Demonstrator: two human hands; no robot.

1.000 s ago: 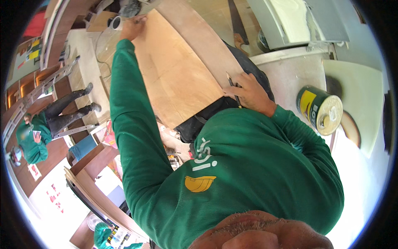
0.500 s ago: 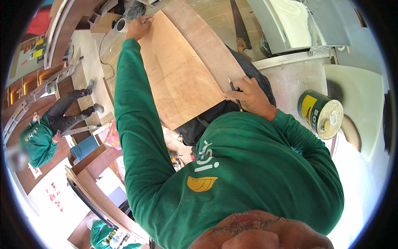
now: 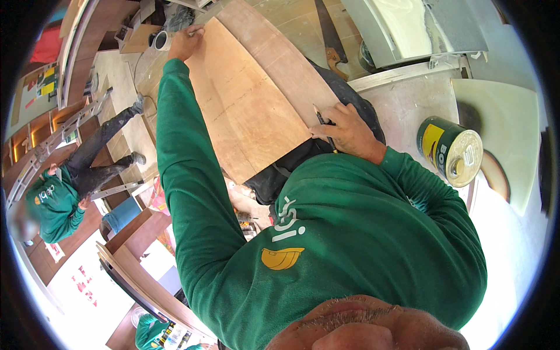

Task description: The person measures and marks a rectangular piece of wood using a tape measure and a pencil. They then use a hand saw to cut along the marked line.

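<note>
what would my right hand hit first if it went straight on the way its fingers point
The right hand would likely meet the tan plywood sheet first, at its near right corner; whether it already touches there is unclear.

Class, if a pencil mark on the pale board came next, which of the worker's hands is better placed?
Right, probably: the right hand holds the pencil beside the near corner of the pale board; the left hand is at the board's far end.
</note>
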